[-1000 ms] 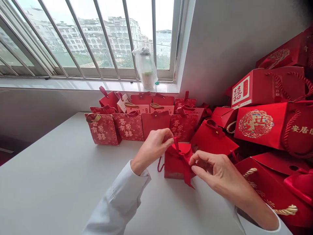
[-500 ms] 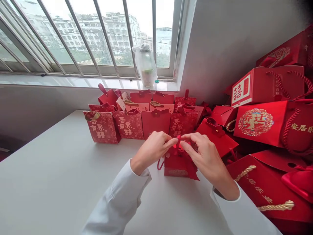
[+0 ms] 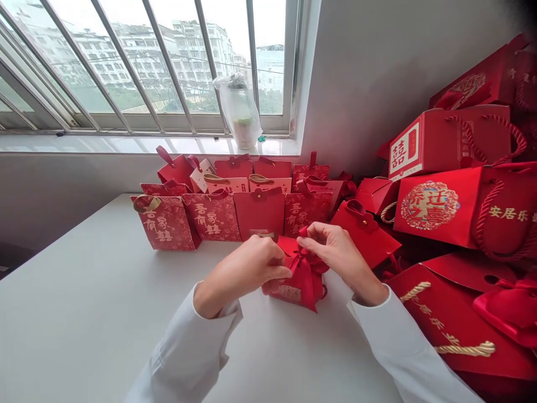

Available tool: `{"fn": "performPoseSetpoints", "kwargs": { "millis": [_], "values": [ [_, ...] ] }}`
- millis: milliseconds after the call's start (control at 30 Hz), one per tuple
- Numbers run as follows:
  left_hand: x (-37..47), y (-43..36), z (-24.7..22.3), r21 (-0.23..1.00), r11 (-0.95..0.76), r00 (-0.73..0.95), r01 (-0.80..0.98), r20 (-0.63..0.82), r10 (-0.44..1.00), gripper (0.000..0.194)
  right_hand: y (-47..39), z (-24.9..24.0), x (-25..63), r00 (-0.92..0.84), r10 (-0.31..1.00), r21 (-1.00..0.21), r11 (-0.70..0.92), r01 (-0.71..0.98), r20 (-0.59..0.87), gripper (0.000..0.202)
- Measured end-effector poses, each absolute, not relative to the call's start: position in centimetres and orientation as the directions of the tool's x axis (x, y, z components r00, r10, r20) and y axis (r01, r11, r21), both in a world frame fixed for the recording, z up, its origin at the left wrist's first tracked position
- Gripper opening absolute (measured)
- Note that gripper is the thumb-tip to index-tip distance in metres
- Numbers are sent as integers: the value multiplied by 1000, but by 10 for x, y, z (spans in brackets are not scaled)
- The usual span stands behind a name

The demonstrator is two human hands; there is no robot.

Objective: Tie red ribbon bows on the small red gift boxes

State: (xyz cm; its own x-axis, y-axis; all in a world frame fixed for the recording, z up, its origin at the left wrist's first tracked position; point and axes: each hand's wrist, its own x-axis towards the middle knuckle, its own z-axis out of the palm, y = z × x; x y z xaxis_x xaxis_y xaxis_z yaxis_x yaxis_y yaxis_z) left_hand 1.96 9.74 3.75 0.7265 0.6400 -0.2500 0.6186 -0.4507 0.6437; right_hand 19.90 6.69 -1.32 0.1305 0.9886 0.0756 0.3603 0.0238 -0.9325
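A small red gift box (image 3: 280,292) with a gold pattern stands on the white table, turned at an angle. A red satin ribbon (image 3: 308,280) is tied in a bow at its top, one tail hanging down the front. My right hand (image 3: 333,249) pinches a loop of that ribbon between thumb and fingertips, above the box. My left hand (image 3: 251,266) is closed at the box's left side, its thumb against the front. What its curled fingers hold is hidden. Part of a red cord handle (image 3: 324,291) shows at the right side.
Rows of small red gift bags (image 3: 212,217) stand behind the box. At the right, larger red boxes (image 3: 438,207) with rope handles are piled high against the wall. A jar in a plastic bag (image 3: 243,120) stands on the windowsill (image 3: 146,144).
The box has turned, and its patterned front and the bow now show. My left hand has moved from the ribbon top down to the box's left side; my right still pinches ribbon.
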Motion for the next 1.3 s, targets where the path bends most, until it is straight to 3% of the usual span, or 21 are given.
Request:
{"fn": "performPoseSetpoints", "kwargs": {
  "millis": [100, 200, 267, 367, 467, 633, 767, 867, 967, 1133, 1300],
  "values": [
    [20, 93, 37, 631, -435, 725, 642, -317, 611, 32, 67, -12, 198, 140, 987, -910, 13, 415, 78, 21],
    [18, 91, 39, 552, -465, 685, 692, -297, 666, 37, 66, -10, 198, 150, 985, -887, 9, 462, 88, 22],
    [17, 89, 41, 470, -491, 637, 733, -221, 739, 37, 66, -10, 198, 139, 987, -881, 6, 474, 81, 24],
    [19, 86, 41, 396, -529, 574, 750, 6, 819, 27, 66, -10, 199, 96, 992, -878, 22, 479, 77, 31],
    [27, 84, 38, 419, -608, 625, 675, 114, 772, 18, 62, -4, 201, 58, 993, -856, 59, 514, 103, 38],
    [36, 78, 36, 462, -687, 775, 561, -2, 632, 5, 48, 9, 208, 31, 983, -644, 94, 759, 180, 24],
    [34, 76, 34, 431, -702, 767, 567, 35, 641, 18, 40, 8, 219, -43, 978, -469, 136, 873, 203, 17],
    [34, 82, 31, 409, -709, 761, 574, 55, 647, 25, 40, 6, 221, -50, 987, -442, 114, 890, 154, 14],
    [37, 90, 26, 428, -708, 769, 561, 47, 638, 18, 42, 6, 217, -3, 993, -451, 55, 891, 116, 12],
    [39, 100, 20, 529, -657, 734, 537, 92, 673, 12, 42, 12, 207, 111, 991, -434, -66, 899, 80, 17],
    [40, 105, 23, 613, -551, 685, 566, 22, 728, 17, 42, 18, 203, 151, 989, -376, -143, 916, -9, 19]
  ]
}}
